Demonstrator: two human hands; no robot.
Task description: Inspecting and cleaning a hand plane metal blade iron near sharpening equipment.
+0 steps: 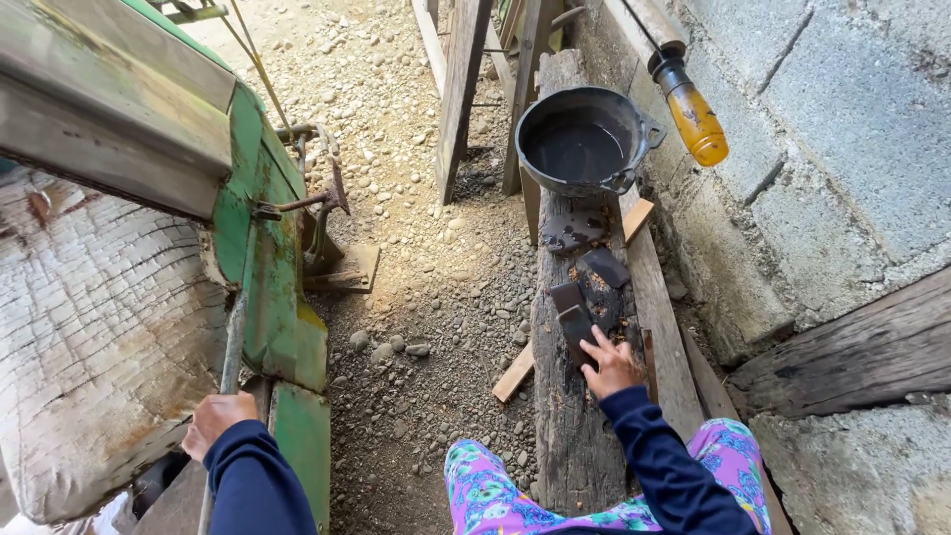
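a weathered wooden plank (570,426) runs from six o'clock up toward one o'clock, resting on the gravel floor (416,258). at its one o'clock end stands a black metal pot (584,139) with dark liquid inside. toward the centre lie several flat dark pieces (584,297) among rusty crumbs. a small pale wood offcut (515,374) sticks out beneath the plank at nine o'clock.

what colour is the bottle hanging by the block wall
Amber-orange with a dark neck, the bottle shows best in the head view.
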